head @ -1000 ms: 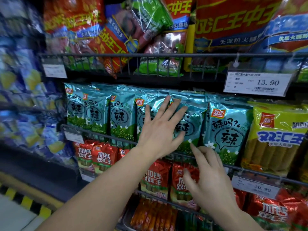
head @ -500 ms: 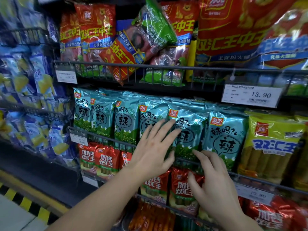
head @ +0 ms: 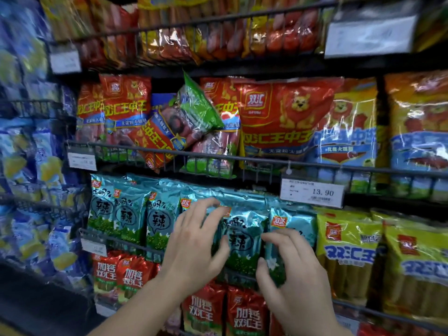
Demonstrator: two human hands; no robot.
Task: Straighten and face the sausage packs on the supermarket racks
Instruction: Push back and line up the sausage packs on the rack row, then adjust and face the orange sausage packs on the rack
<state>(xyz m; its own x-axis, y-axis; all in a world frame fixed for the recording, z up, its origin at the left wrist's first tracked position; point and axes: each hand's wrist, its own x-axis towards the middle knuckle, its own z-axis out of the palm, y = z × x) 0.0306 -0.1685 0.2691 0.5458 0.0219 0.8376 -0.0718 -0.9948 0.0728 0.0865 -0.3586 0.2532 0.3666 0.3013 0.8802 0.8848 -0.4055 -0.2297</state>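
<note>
Step in hand looks like squaring up the teal sausage packs (head: 160, 221) on the middle rack (head: 126, 241). The teal pack (head: 243, 241) getting worked on stands toward the right end of that row, just behind the front rail.

The left hand (head: 194, 246) has its fingers spread and only a bit bent. It's laid against the pack fronts on that pack's left side, gripping nothing. The right hand (head: 293, 277) sits on the other side, fingers loosely hooked, thumb (head: 263, 266) against the lower part of the next pack. I can't tell if that's a real pinch or just a touch.

The row's mostly upright and label-out already, so I reckon next is a gentle nudge to sit this one flush with the rail. After that, the upper rack (head: 254, 159): a red pack (head: 157, 139) and a green pack (head: 196, 105) lie tilted across the others and want standing up.
</note>
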